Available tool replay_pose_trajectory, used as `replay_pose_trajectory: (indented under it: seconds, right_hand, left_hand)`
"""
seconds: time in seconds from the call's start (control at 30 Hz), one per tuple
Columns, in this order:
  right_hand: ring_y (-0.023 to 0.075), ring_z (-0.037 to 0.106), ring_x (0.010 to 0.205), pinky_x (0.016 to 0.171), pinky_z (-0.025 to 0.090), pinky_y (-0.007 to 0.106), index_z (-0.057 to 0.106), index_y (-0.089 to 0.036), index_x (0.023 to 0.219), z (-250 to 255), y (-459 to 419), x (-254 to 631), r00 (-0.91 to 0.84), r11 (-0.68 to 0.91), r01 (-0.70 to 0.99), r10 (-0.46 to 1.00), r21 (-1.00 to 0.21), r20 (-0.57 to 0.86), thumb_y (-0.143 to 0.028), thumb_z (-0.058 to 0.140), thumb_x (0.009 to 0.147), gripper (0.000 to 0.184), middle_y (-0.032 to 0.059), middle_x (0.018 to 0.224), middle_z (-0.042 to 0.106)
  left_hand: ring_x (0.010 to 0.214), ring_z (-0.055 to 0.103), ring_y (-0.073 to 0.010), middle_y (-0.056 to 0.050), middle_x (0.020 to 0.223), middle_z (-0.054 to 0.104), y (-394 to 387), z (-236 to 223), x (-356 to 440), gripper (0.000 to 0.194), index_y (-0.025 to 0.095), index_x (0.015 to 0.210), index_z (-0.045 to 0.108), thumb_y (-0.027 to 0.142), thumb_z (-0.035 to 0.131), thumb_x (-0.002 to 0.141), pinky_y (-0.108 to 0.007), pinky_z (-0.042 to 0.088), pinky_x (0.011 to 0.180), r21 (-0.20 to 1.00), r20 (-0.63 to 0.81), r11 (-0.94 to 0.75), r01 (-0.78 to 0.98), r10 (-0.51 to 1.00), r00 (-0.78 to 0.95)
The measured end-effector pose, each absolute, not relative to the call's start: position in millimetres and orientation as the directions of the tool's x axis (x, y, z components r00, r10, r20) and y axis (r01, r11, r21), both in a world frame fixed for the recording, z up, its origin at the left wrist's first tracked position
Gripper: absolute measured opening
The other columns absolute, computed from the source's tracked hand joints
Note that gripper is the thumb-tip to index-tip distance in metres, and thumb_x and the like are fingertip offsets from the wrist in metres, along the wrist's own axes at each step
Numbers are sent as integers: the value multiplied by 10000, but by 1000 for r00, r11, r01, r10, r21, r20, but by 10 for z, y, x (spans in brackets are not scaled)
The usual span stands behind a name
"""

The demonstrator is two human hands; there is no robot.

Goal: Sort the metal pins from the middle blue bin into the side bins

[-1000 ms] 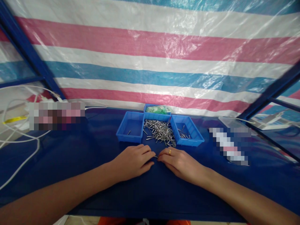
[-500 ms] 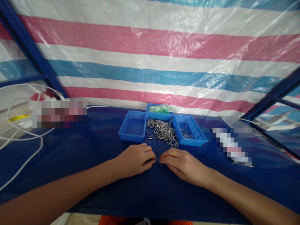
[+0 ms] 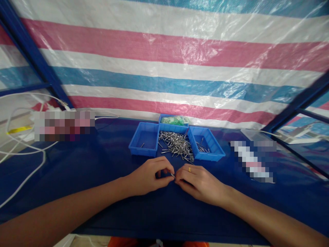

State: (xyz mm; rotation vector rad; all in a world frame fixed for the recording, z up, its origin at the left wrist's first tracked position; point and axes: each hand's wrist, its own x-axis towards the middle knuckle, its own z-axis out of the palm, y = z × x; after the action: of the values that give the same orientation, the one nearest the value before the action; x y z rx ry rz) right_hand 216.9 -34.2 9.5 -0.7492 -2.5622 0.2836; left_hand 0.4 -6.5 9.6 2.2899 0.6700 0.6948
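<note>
A short, thin silvery metal pin point(image 3: 173, 176), rivet-like in shape, is held just above the blue tabletop between my two hands. My left hand point(image 3: 151, 173) curves into a ring, its thumb and fingertip at the pin's left end. On the other end, the bent fingers of my right hand point(image 3: 199, 180) pinch together; a gold ring is on one finger. The fingertips nearly meet, hiding part of the pin. Beyond my hands lies a heap of similar pins point(image 3: 178, 144) on the table.
A left blue bin point(image 3: 144, 153) holds a small pin, and a right blue bin point(image 3: 209, 157) holds several. Behind the heap, another bin point(image 3: 174, 129) contains green-and-clear plastic bags point(image 3: 174, 120). White cables point(image 3: 42, 161) run along the left; a blurred-out item point(image 3: 253, 163) lies right.
My hands have come closer together, and the pin between them has turned from level to slanted. My left fingers have arched into a rounder pinch. The view has shifted slightly.
</note>
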Motion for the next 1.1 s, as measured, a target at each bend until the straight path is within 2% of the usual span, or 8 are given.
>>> replay_pose_trajectory:
  seconds: [0.17,0.3,0.5,0.6,0.77,0.97,1.1]
  right_hand:
    - [132,565,732,665,446,234,552,-172,864,93,-341,2145,-740,834,442,547,-331,391,-182,440,947,139,37,798,627]
    - [126,566,717,658,449,226,557,-176,865,78,-332,2141,-721,825,442,560,-352,408,-182,461,935,119,30,785,631]
    - [123,573,709,651,447,223,554,-176,856,73,-323,2133,-707,822,436,565,-366,426,-175,474,925,106,24,779,633]
    - [127,584,730,663,452,227,563,-176,887,89,-320,2147,-702,806,458,587,-374,404,-202,486,929,91,29,797,636]
    - [148,595,734,651,453,244,567,-158,945,129,-325,2186,-691,777,518,627,-357,360,-251,488,936,123,42,801,641]
    - [151,599,718,648,451,245,583,-154,962,133,-322,2193,-705,764,556,642,-327,301,-249,462,949,155,43,787,646]
    - [158,605,735,668,452,251,595,-148,958,127,-321,2187,-711,755,587,653,-291,259,-234,456,948,163,53,790,643]
  left_hand:
    - [774,592,-106,-21,861,634,-43,72,27,55,147,823,647,172,599,809,-192,472,718,787,240,-584,199,587,773]
    - [693,593,-93,-9,808,652,-42,56,33,62,131,830,631,146,591,784,-181,479,663,864,167,-458,209,653,739]
    - [727,591,-99,-28,858,635,-55,48,45,88,142,792,638,127,552,784,-193,477,692,800,262,-573,178,601,755]
    - [788,599,-106,-33,961,637,-66,74,44,77,150,813,607,122,543,781,-196,483,711,811,233,-547,209,629,741]
    - [657,575,-89,21,742,618,-61,82,36,84,146,836,613,133,548,783,-177,450,629,780,147,-516,354,701,698]
    - [654,577,-91,-5,758,635,-39,65,45,139,150,873,701,180,580,812,-171,433,619,741,132,-533,409,712,689]
    - [689,586,-101,-5,762,662,-38,77,40,153,171,899,712,212,575,846,-175,428,629,703,171,-585,406,692,701]
